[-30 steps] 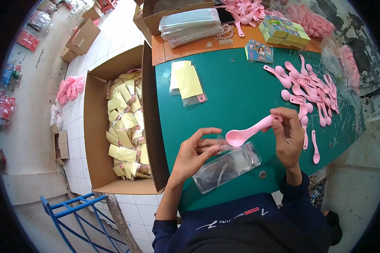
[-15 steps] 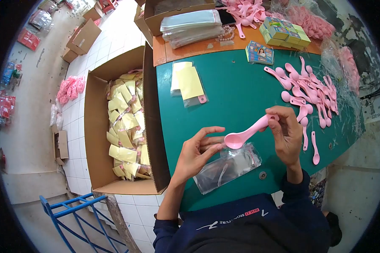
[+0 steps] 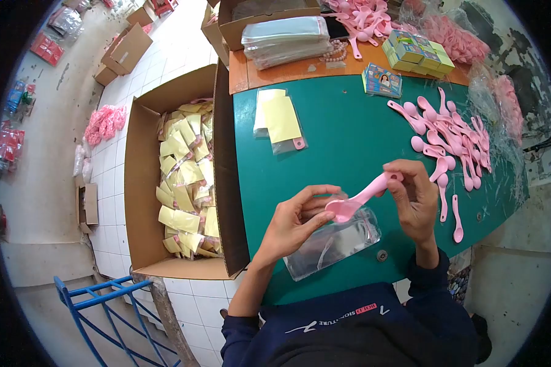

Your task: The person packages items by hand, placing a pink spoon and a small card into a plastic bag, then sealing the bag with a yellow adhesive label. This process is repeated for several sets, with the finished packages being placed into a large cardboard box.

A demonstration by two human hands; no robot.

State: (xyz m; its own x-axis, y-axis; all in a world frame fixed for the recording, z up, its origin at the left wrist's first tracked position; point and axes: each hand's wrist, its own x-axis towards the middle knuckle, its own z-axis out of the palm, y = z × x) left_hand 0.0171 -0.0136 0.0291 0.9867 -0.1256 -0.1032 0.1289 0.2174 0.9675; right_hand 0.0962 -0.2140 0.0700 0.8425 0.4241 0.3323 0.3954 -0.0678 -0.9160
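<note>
Head view: a pink spoon (image 3: 370, 191) spans the gap between the two hands, tilted, its bowl end at the left fingertips and its handle end up in the right fingers. The right hand (image 3: 414, 199) pinches the handle near its holed end between thumb and fingers. The left hand (image 3: 297, 221) is curled, thumb opposite the fingers, and grasps thin clear film (image 3: 339, 199) at its fingertips beside the rounded bowl. The spoon looks smooth and hard, like plastic, with a hollow bowl and a broad handle.

Below the spoon, between the hands, a glossy, creased clear bag (image 3: 324, 254) lies flat on the smooth green tabletop (image 3: 343, 134). Beyond and right of the right hand is a loose pile of pink spoons (image 3: 453, 134), with a single spoon (image 3: 457, 219) just beside that hand. Beyond the left hand lie flat packets (image 3: 281, 119) with pale yellow paper; a pink handle end shows in one. Left of the left hand stands a deep brown cardboard box (image 3: 177, 269), holding a heap of similar packets (image 3: 183, 183). Farther beyond both hands are a stack of shiny clear sleeves (image 3: 284, 37) and a small bundle of printed cards (image 3: 382, 81).
</note>
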